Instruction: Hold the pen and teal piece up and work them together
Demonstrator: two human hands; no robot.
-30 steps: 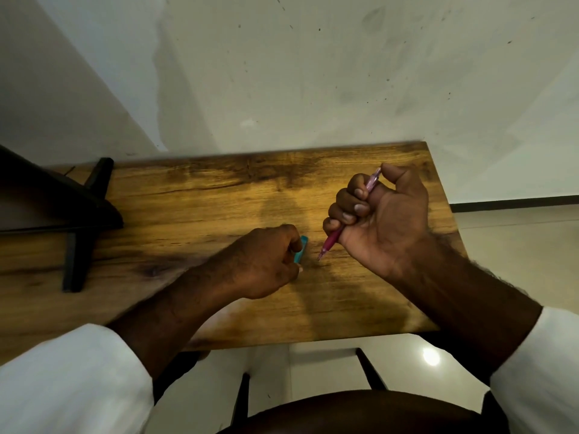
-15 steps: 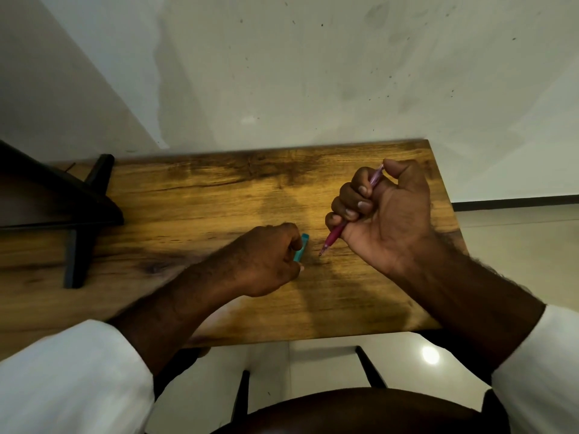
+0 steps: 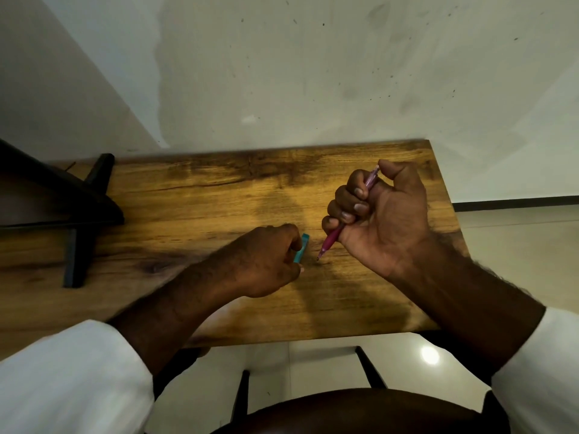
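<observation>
A pink pen [image 3: 347,214] is being gripped in the right hand [image 3: 385,214], all four fingers curled round the barrel and the thumb set at its upper end, as though over a push-button. The pen is being held slanted, tip down and to the left, just above the table [image 3: 194,202] or barely on it; which cannot be told. A small teal piece [image 3: 301,248] is being pinched at the fingertips of the left hand [image 3: 266,261], low over the wood and just beside the pen's tip.

By the look of it, the step in hand is the bringing together of pen and teal piece, or the working of the pen's button with the thumb; this is being judged, not seen. If the two are being joined, the next move is calling for the tip and the teal piece to be lined up closely, with the pen being kept steady in the fist.

Most of the teal piece is being covered by the left hand, so its shape and kind are not being made out. The pen's middle is being hidden by the curled fingers. A black frame [image 3: 78,220] at the left is being cut off by the picture's edge.
</observation>
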